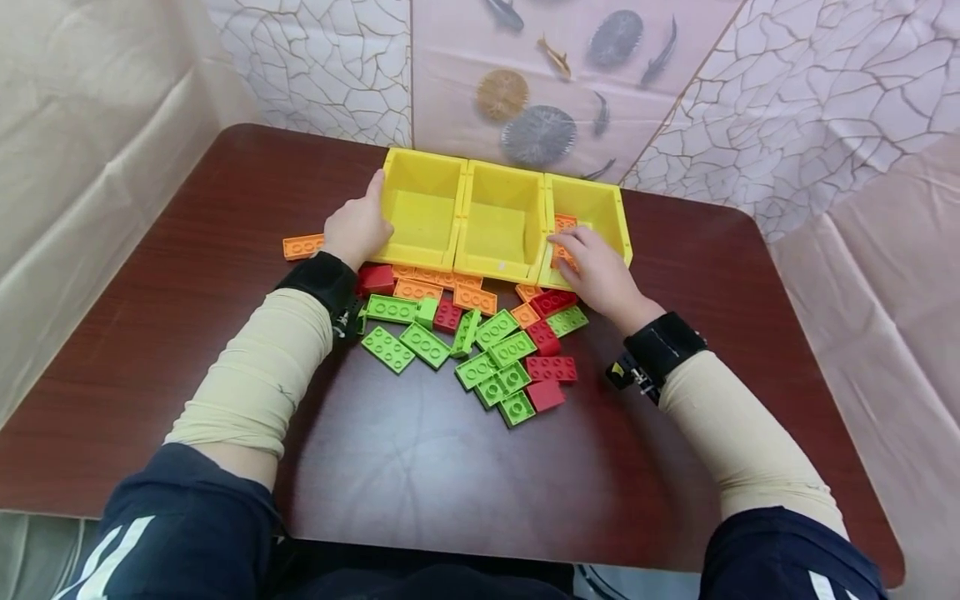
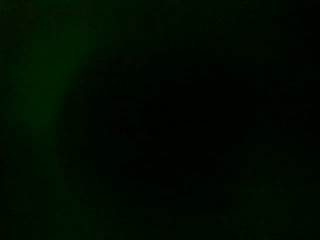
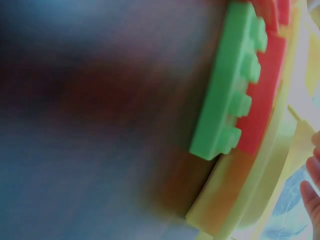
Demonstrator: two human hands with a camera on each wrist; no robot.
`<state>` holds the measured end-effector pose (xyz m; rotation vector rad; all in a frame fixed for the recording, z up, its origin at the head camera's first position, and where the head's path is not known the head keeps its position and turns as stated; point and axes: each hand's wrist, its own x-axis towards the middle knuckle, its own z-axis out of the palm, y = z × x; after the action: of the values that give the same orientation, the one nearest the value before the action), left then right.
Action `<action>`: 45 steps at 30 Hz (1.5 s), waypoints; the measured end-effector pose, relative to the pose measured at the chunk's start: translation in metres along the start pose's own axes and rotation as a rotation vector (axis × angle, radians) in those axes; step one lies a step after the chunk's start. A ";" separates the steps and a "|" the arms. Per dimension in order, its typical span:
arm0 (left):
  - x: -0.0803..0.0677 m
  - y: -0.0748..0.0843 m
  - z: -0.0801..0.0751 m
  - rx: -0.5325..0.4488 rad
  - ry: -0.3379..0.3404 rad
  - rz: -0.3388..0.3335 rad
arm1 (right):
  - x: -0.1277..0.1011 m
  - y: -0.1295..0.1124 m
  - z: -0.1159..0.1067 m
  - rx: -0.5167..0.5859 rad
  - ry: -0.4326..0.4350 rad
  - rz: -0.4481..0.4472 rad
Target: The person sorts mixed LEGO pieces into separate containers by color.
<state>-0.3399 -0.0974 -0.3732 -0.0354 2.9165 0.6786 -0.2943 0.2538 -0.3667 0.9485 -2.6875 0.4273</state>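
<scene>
A: Head view, progress? Sorting bricks into bins, by the look of it.

B: Barely begun. Three yellow bins in a row, upper centre of frame. Left and middle bins look empty. Only the right bin has anything: orange bricks at its front left corner. Bulk still loose on the counter: pile of green bricks, red bricks and more orange ones along the bins' front edge, centre of frame. One stray orange brick left of the left hand.

A: Hands?

B: Left hand at the left bin's front left corner, thumb up along its outer wall, fingers curled against the front. Bracing or gripping it; grip looks closed on the bin, fingertips hidden. Right hand reaching over the right bin's front lip, fingers bent down onto the orange bricks inside. Pinching one or just letting go: cannot tell, fingertips too small here. Both forearms in from the lower corners, black wrist bands on.

A: Left wrist view?

B: Black. Nothing usable.

A: Right wrist view?

B: Blurred and very close. Green brick on edge, right of centre, red one behind it, orange below, then the yellow bin lip curving down the right side. Fingertips at the far right edge, lower part. Nothing visibly between them, but mostly cropped, so grip state unconfirmed.

A: Remaining?

B: Nearly all of it, judging by the pile.
</scene>
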 end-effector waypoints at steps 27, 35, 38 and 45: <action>0.004 -0.004 0.000 -0.006 0.018 0.010 | -0.013 -0.056 0.011 -0.071 -0.405 -0.215; 0.003 -0.003 0.003 -0.015 0.016 0.008 | -0.018 -0.056 0.006 -0.049 -0.315 -0.216; 0.003 -0.003 0.003 -0.016 0.018 0.010 | -0.018 -0.055 -0.001 -0.005 -0.266 -0.211; 0.003 -0.002 0.002 -0.017 0.005 0.007 | -0.023 -0.037 -0.015 -0.010 -0.213 -0.107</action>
<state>-0.3429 -0.0984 -0.3759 -0.0290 2.9169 0.7051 -0.2514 0.2446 -0.3541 1.1908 -2.8045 0.3059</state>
